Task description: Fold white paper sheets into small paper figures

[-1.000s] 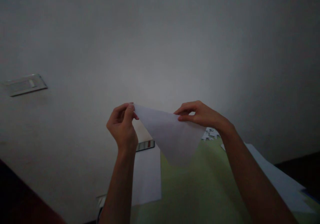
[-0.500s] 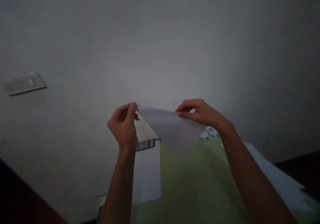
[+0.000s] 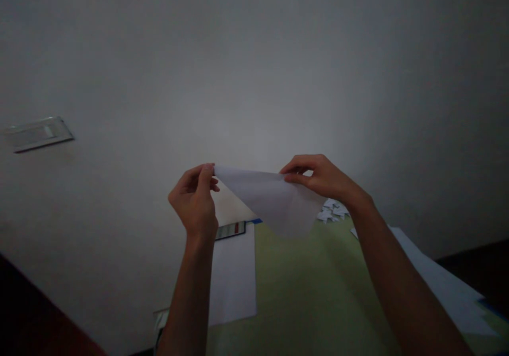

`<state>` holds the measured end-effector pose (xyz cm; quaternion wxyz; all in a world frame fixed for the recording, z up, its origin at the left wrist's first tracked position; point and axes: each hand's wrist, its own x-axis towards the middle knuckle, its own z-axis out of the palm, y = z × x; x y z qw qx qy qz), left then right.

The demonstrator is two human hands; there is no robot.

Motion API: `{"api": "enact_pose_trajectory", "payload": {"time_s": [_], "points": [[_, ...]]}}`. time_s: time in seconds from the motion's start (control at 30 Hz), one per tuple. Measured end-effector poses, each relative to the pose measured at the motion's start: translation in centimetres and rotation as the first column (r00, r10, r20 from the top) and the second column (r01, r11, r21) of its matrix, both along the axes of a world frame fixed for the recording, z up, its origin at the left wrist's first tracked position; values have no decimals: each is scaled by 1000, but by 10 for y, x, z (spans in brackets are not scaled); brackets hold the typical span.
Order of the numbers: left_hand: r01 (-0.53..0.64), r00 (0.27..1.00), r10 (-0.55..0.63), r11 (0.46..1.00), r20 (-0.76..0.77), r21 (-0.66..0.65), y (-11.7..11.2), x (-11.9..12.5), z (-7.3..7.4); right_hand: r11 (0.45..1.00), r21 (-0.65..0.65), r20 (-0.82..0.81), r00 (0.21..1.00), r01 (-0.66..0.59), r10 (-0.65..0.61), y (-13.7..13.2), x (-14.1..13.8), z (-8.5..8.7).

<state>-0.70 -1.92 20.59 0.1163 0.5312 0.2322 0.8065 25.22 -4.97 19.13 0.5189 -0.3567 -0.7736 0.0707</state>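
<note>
One white sheet [image 3: 270, 197] is held raised over the table [image 3: 302, 287], near side of the wall [image 3: 254, 70]. Its upper edge runs almost level between the hands, dipping slightly to the right; the lower part hangs free and narrows toward the bottom.

Hands: two. The left hand [image 3: 194, 197] pinches the left corner of the sheet between thumb and fingertips. The right hand [image 3: 322, 176] pinches the upper edge, thumb on the near face, with paper extending below and to the right of the grip. The hands are apart, with a span of paper between them.

Table: one, green. A broad strip of its surface shows below the hanging edge, between the forearms, giving room below the sheet. To the left lies one white paper [image 3: 234, 282], its right edge bordering the strip. One flat dark-edged object [image 3: 231, 231] rests at its far end; one blue strip [image 3: 256, 221] shows just right of that.

Far right: a group of cut paper pieces [image 3: 333, 211], several overlapping; exact count cannot be told. Right edge: overlapping white papers [image 3: 431, 282], partly behind the right forearm; count cannot be told. On the wall, left: one rectangular plate [image 3: 42, 133].
</note>
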Motion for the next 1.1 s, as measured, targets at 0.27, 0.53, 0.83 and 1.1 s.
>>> {"api": "enact_pose_trajectory", "payload": {"time_s": [0.27, 0.53, 0.83, 1.1], "points": [[2, 998, -7, 996, 56, 93, 3, -1, -1, 992, -66, -41, 994, -104, 101, -4, -2, 2], [-28, 993, 18, 996, 117, 83, 4, -2, 0, 982, -122, -32, 989, -144, 142, -7, -4, 5], [-104, 994, 100, 988, 34, 118, 10, -7, -3, 973, -161, -51, 986, -164, 158, -7, -6, 4], [-143, 990, 142, 982, 13, 123, 6, -4, -3, 980, -130, -71, 988, -148, 140, -6, -6, 4]]}}
